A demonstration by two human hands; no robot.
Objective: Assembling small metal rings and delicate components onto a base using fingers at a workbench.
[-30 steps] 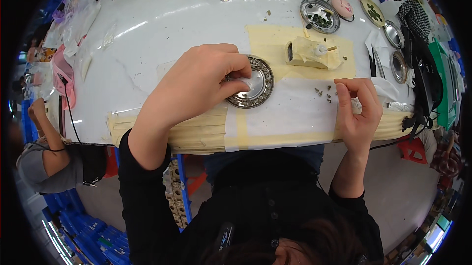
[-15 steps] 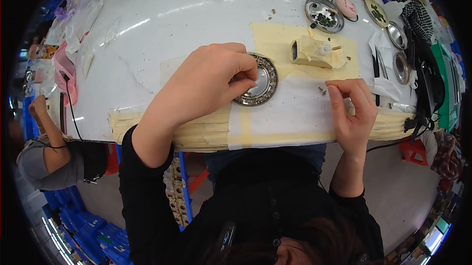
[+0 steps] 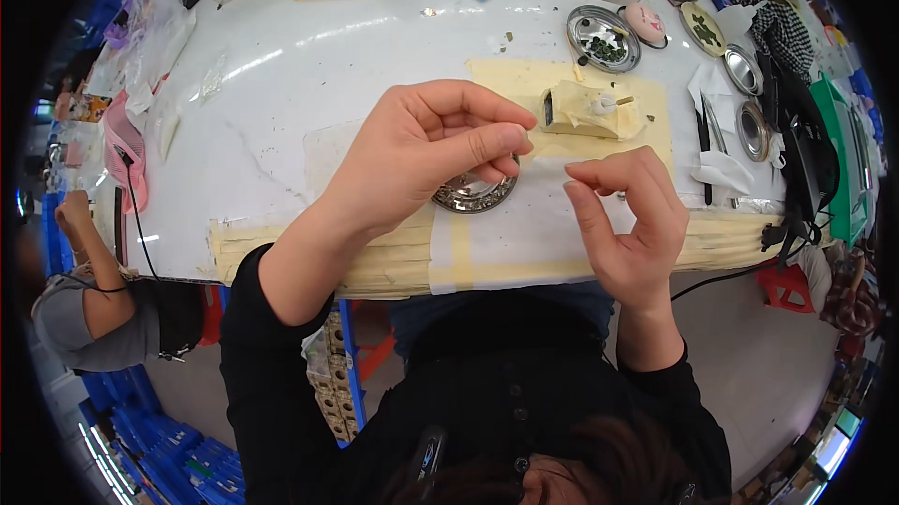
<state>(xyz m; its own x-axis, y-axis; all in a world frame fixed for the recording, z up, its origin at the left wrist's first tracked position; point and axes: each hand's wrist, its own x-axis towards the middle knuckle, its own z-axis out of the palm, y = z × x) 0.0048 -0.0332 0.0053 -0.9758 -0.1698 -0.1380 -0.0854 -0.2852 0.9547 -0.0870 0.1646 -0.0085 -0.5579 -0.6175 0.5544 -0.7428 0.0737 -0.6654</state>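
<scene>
The left hand (image 3: 426, 154) hangs with its thumb reaching toward the curved forefinger, tips close; whether it pinches anything tiny, I cannot tell. To its right, the right hand (image 3: 637, 224) arches its forefinger over the thumb, a narrow gap showing, any held bit too small to tell. Under the left fingers sits a round metal dish (image 3: 473, 199), partly hidden; beyond both hands stands a yellowish wrapped block (image 3: 579, 115).

The left hand (image 3: 417, 145) is now out from over the middle of the round dish (image 3: 476, 194), its fingertips beyond the far-right rim and its fingers covering the dish's far side. The right hand (image 3: 637, 224) is further left, nearer the left fingertips, mostly hiding the small bits (image 3: 620, 194) once left of it.
</scene>
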